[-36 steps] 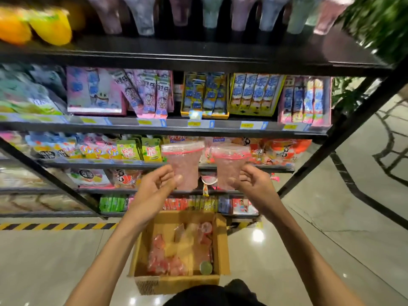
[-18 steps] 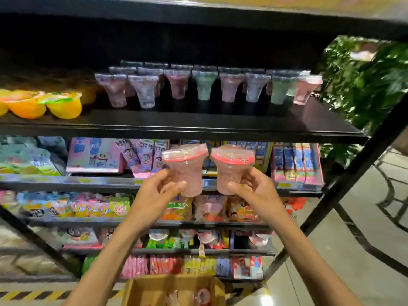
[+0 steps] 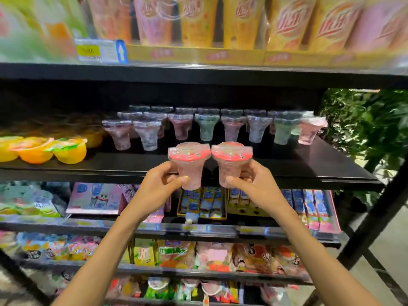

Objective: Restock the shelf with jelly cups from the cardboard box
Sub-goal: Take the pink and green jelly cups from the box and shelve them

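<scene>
Your left hand point(image 3: 159, 184) grips the left cup point(image 3: 189, 166) by its narrow base, thumb in front and fingers curled behind. Your right hand point(image 3: 254, 184) grips the right cup point(image 3: 230, 166) the same way. Both cups are upright at the frame's centre, lid rims touching, before the front edge of the black shelf point(image 3: 320, 164). Each is clear plastic, flaring wide at the top, filled with pink jelly under a red-pink film lid. Stocked cups point(image 3: 207, 127) stand in rows just above them in the frame.

I see a black shelf point(image 3: 309, 160). Rows of clear jelly cups point(image 3: 207, 129) stand at its back. Round yellow and orange cups point(image 3: 68, 150) sit on its left side.
</scene>
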